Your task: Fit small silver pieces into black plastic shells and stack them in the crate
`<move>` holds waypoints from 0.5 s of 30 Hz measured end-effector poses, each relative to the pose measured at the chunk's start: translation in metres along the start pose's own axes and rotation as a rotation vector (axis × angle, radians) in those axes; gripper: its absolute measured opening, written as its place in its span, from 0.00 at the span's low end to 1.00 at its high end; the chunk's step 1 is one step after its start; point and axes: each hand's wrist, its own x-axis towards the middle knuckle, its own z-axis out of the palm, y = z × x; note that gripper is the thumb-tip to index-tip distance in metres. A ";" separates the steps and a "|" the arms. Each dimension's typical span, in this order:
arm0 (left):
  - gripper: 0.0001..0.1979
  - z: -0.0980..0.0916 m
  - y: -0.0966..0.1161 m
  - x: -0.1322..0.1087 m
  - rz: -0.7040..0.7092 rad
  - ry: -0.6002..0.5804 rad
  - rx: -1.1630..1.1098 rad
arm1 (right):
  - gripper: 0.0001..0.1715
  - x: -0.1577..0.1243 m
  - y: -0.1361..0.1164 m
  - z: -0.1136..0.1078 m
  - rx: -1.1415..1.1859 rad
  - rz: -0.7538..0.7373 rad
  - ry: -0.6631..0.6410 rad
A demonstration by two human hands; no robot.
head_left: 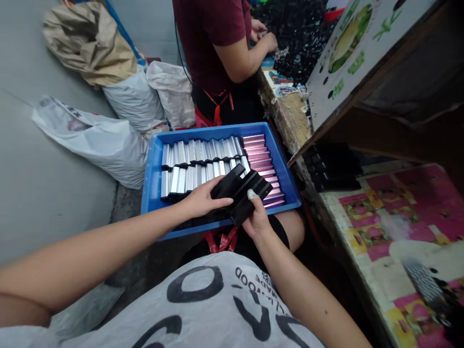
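Blue plastic crate (217, 133) at 12 o'clock holds silver aluminium profiles (199, 152) and pink metal bars (259, 159). Left hand (201, 199) and right hand (257, 221), close together, clamp a black slotted plastic holder (241, 195) above the crate's near rim. Holder appears light and stiff, its smooth faces slippery; hold by the long edges.

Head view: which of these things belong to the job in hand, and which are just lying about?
Job in hand:
left hand and right hand, both on black bars
silver bars
pink bars
blue plastic tray

Lying about:
white sacks
tan paper bag
printed board
black stack
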 end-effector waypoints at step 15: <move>0.19 -0.022 -0.130 -0.051 -0.478 -0.501 0.995 | 0.22 -0.026 0.001 -0.055 -0.012 0.106 0.078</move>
